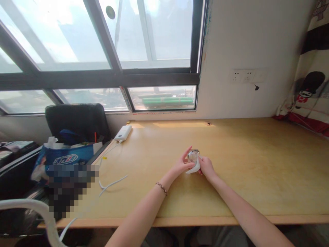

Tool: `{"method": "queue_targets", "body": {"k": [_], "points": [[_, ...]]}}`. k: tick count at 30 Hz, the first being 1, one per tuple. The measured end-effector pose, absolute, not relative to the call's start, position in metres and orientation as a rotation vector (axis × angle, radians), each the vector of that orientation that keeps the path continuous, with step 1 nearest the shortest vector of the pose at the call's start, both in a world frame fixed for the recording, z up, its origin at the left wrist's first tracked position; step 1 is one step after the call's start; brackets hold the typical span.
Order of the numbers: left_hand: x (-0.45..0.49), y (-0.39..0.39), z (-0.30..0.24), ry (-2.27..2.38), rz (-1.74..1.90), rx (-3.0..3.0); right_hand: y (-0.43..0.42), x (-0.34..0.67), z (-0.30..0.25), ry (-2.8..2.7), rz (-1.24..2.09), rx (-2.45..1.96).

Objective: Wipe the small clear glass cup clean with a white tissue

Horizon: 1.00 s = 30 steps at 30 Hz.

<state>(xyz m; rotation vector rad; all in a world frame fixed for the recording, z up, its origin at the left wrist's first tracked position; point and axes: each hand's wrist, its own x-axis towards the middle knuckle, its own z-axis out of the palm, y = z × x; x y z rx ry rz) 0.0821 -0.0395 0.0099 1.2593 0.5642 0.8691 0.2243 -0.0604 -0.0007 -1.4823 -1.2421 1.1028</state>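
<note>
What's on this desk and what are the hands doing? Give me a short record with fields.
Left hand: fingers on a small clear glass
Right hand: holds a white cloth against the glass
Glass: upright on the wooden desk, between both hands
Wrist: beaded bracelet on the left arm
Far left of desk: white power bank with a white cable
Beside desk: black chair with a blue bag
Wall: sockets; window behind
</note>
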Motion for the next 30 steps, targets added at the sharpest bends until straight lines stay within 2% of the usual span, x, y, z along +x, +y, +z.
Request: {"method": "queue_targets", "body": {"k": [5, 8, 13, 17, 21, 26, 30], "points": [[0.081, -0.036, 0.005, 0.648, 0.863, 1.275, -0.059, 0.22, -0.002, -1.13, 1.304, -1.407], [0.082, -0.037, 0.007, 0.713, 0.9, 1.294, -0.056, 0.222, -0.001, -1.174, 1.289, -1.422], [0.087, -0.042, 0.011, 0.786, 0.965, 1.252, -0.053, 0.229, 0.001, -1.323, 0.935, -1.566], [0.089, -0.038, 0.002, 0.827, 0.885, 1.177, -0.056, 0.233, 0.01, -1.553, 0.466, -1.592], [0.087, -0.031, -0.007, 0.847, 0.716, 1.175, -0.063, 0.233, 0.015, -1.756, 0.171, -1.519], [0.084, -0.028, -0.006, 0.807, 0.533, 1.15, -0.067, 0.237, 0.015, -1.884, 0.022, -1.382], [0.082, -0.029, -0.001, 0.707, 0.611, 1.009, -0.066, 0.234, 0.02, -1.802, 0.185, -1.369]]}}
